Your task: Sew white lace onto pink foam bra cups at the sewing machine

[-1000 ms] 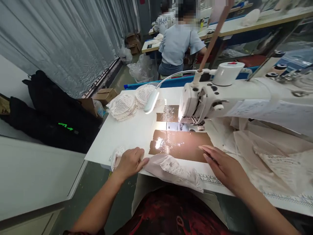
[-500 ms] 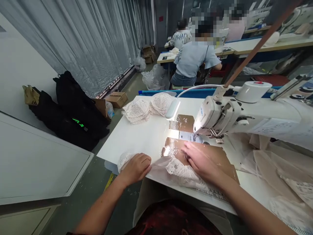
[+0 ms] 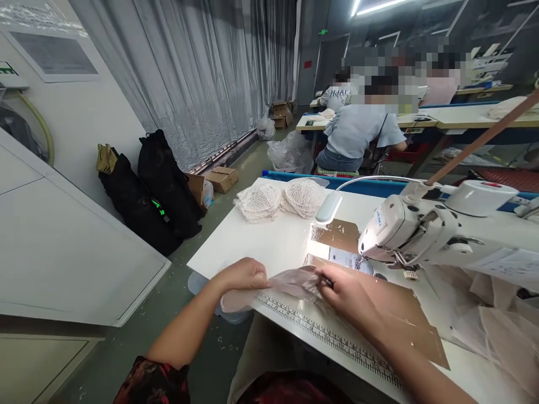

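Observation:
At the table's front edge, a piece of sheer pale pink fabric (image 3: 290, 282) with lace stretches between my hands. My left hand (image 3: 244, 275) is closed on its left part, thumb on top; a smooth pale padded end hangs below that hand over the edge. My right hand (image 3: 347, 292) pinches the fabric's right end, with a small dark tool, too hidden to name, tucked in its fingers. Beyond the right hand stands a white sewing machine (image 3: 404, 230), its needle area lit. Brown glossy sheets (image 3: 404, 303) cover the table around the needle plate (image 3: 343, 258).
Two stacks of white lace cups (image 3: 259, 203) lie at the table's far left. A small lamp (image 3: 329, 207) on a bent stalk hangs near the machine. Sheer fabric (image 3: 501, 336) is heaped at right. A printed ruler (image 3: 320, 331) runs along the front edge. Co-workers sit beyond.
My right hand has come left from the brown sheet onto the fabric and closed on it. The fabric has been lifted and drawn out between both hands. The view has swung left and up.

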